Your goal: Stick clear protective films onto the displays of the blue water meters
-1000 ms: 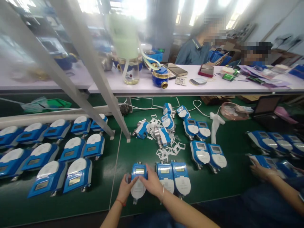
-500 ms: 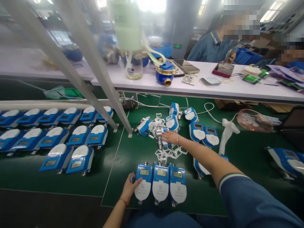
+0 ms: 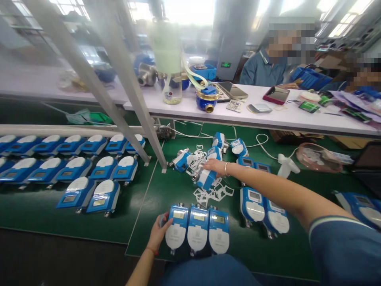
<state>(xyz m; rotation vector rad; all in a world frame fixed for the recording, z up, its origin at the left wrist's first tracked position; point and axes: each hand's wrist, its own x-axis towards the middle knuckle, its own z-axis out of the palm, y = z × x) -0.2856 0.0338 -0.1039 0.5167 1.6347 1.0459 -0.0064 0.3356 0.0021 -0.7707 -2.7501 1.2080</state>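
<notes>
In the head view my right hand [image 3: 216, 167] is closed on a blue water meter [image 3: 206, 180], which is tilted above a pile of thin white frames [image 3: 212, 194]. Its metal pipe end points to the left. My left hand [image 3: 157, 232] curls round a small grey object [image 3: 161, 219] whose kind I cannot make out. The left thumb touches the edge of the leftmost meter [image 3: 176, 228] in a row of three at the bench's front. A middle meter [image 3: 198, 228] and a right one [image 3: 219, 232] complete that row, their displays facing up.
Rows of blue meters [image 3: 102, 196] fill the left bench, past a slanting metal post [image 3: 143, 111]. More meters [image 3: 252, 204] lie on the right, near a white handheld device [image 3: 288, 166] with a cable. A white shelf [image 3: 256, 119] crosses above. Behind it sits a person [image 3: 262, 69].
My right hand has turned the water meter and tilted it, so more of its blue casing shows. My left hand stays beside the front row. The camera view has shifted slightly.
</notes>
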